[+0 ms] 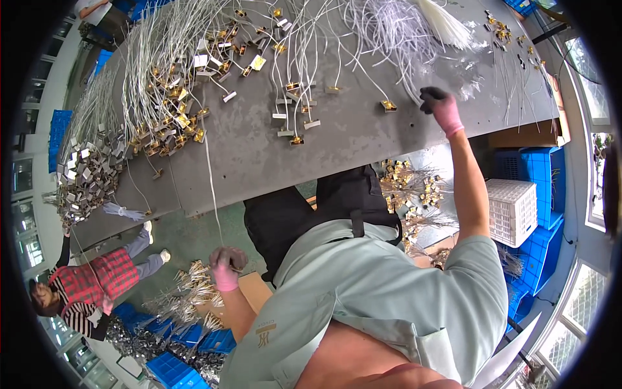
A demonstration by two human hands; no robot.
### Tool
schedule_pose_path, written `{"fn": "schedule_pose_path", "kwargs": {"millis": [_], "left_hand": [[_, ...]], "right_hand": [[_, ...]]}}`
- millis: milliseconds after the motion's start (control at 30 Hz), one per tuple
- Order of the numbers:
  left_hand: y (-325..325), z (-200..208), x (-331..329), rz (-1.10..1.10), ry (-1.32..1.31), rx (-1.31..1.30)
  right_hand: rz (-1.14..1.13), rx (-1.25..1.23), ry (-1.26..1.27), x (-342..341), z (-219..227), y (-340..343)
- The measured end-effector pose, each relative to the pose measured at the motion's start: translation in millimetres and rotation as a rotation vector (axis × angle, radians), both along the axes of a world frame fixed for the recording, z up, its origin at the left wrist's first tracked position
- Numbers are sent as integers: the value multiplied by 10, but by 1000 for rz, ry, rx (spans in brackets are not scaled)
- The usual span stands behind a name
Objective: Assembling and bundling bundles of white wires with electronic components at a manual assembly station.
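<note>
My left hand (227,267), in a pink glove with a dark palm, is low in front of the table, its fingers closed on the end of a white cord (211,175). That cord runs up over the table edge to a heap of gold-and-silver metal connectors (178,107) on white wires. Over the table at the right, my right hand (442,110), gloved alike, has its fingers curled together at the lower ends of thin translucent tubes (405,48). The fingers partly hide those tube ends. Left of this hand lies a single gold connector (388,106) on a wire.
The grey table (259,168) carries more silver connectors (87,175) at its left end and a white strand bundle (446,24) at the back. Another person (97,279) in a red checked apron stands at the left. A white crate (512,209) and blue crates (543,175) are stacked at right.
</note>
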State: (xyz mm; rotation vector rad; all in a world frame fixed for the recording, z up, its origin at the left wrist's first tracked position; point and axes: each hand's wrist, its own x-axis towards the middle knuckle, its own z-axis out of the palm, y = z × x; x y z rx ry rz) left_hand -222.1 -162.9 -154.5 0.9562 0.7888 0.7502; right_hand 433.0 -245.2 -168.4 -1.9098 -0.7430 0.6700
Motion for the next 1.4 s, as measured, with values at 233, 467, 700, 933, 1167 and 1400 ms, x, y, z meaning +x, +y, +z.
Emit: {"fn": "schedule_pose_path", "kwargs": {"millis": [233,467,700,933,1167,1400], "left_hand": [[-116,74,330,-215,-96,101],[-90,247,530,-353,-86,108],[206,429,768,-657,463,290],[206,276,674,-488,688,208],[214,151,551,-413,684,204],[247,59,408,-350,647,185]], "right_hand": [[-118,222,147,-451,-150,-13],[-108,372,292,-1078,132,376],[-51,579,664,-1186,461,876],[-141,731,592,-992,726,1034],[-161,757,568,-981,831,1094],[-140,731,541,-1073,887,1125]]}}
